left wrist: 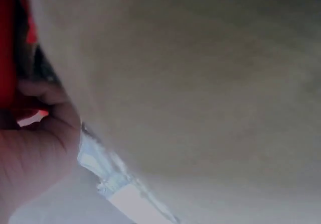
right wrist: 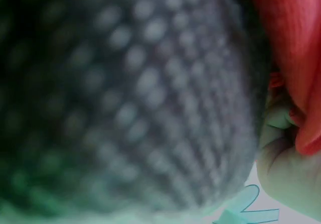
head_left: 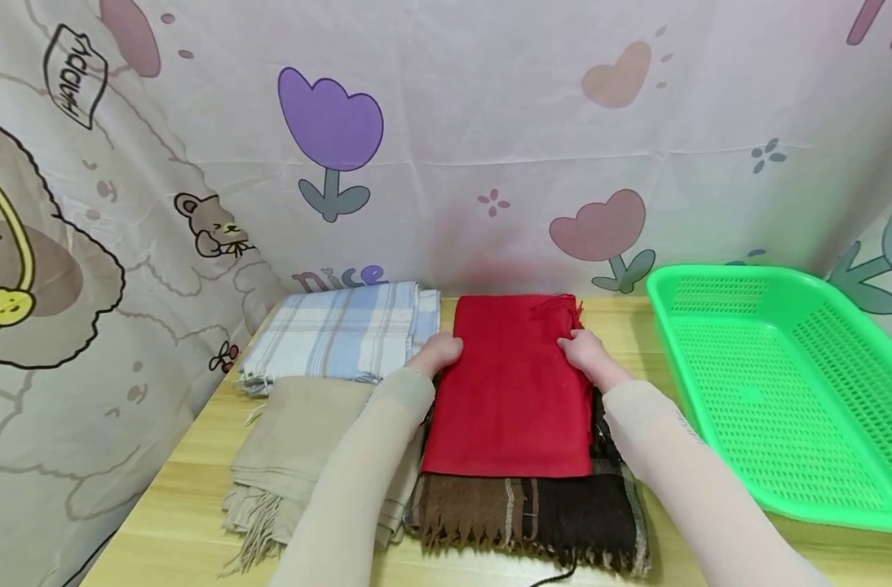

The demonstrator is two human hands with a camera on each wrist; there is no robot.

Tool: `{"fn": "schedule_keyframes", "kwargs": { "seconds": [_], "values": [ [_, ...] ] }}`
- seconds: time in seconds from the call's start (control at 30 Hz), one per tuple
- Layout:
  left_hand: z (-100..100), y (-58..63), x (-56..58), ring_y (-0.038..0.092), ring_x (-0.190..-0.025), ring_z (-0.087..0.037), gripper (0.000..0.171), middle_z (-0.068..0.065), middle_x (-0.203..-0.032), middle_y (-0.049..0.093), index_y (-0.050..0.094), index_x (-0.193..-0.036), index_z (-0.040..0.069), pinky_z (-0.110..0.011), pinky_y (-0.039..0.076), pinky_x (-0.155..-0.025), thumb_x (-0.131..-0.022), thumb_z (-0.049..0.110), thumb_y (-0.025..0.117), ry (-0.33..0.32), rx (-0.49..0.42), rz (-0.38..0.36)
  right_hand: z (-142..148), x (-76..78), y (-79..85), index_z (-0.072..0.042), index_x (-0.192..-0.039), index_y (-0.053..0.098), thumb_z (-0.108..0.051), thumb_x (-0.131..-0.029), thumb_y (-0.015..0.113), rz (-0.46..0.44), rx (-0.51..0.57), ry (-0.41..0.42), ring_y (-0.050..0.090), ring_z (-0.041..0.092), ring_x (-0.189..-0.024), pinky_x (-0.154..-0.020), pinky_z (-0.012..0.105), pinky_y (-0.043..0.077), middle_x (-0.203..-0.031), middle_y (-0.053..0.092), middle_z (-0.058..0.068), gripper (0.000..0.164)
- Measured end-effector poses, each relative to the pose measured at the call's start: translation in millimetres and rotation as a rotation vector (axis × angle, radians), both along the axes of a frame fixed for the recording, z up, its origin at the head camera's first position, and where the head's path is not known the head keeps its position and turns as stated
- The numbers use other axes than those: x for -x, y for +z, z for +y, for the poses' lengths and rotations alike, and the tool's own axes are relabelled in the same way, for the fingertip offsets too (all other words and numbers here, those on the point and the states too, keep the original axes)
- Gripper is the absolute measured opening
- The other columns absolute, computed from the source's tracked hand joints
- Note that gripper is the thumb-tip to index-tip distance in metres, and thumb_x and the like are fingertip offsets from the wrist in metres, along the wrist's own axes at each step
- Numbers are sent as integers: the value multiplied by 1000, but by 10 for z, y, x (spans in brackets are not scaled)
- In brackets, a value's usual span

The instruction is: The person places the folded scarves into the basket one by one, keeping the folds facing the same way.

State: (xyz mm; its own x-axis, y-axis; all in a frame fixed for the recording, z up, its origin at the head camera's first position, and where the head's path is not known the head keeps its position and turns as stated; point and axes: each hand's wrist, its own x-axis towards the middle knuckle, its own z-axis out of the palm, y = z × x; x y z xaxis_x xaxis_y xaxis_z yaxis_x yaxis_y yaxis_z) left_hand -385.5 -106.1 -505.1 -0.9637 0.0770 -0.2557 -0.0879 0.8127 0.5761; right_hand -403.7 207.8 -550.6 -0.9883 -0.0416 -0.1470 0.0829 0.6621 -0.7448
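The pale, yellowish wood-grain table (head_left: pixel 185 481) carries, at ten o'clock of its middle, a folded cloth in white and light-blue plaid (head_left: pixel 336 334), and at eight o'clock a folded beige cloth (head_left: pixel 306 432) whose fringe trails onto the bare wood toward seven. At six o'clock a brown-and-black plaid cloth (head_left: pixel 483 507) lies with its fringed edge toward the near side, just beside the beige one. At three o'clock stands a bright green plastic basket (head_left: pixel 673 350) with perforated walls.
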Motion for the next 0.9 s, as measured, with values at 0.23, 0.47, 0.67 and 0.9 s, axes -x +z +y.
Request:
{"fn": "schedule_keyframes", "kwargs": {
  "seconds": [0.23, 0.47, 0.67, 0.9],
  "values": [
    [-63, -625, 450, 61, -78, -25, 53, -15, -98, 65, 66, -96, 2, -35, 49, -67, -99, 38, 26, -4, 79, 160, 6, 60, -113, 0, -136, 45, -44, -94, 48, 41, 35, 29, 47, 35, -121, -97, 45, 43, -136, 46, 22, 60],
    [74, -134, 323, 62, -97, -27, 54, -11, -115, 63, 58, -120, 7, -37, 50, -80, -100, 46, 26, 57, -69, 235, -453, -1058, 1567, 8, -140, 32, -17, -100, 36, -31, 44, 49, 40, 42, -124, -103, 48, 37, -140, 36, 32, 47],
    [145, 148, 303, 60, -104, -27, 48, -11, -118, 63, 56, -126, 8, -36, 49, -83, -100, 37, 27, 110, -88, 335, -478, -1172, 1890, 6, -143, 26, -18, -101, 32, -39, 82, 62, 38, 41, -125, -105, 47, 35, -142, 32, 31, 49],
    [325, 1109, -459, 51, -119, -27, 44, -13, -132, 53, 48, -133, 6, -36, 42, -99, -102, 30, 28, 142, -218, 284, -392, -1185, 2132, 1, -145, 26, -19, -102, 30, -45, 162, 60, 48, 33, -108, -86, 36, 46, -135, 39, 28, 48]
  ]
}}
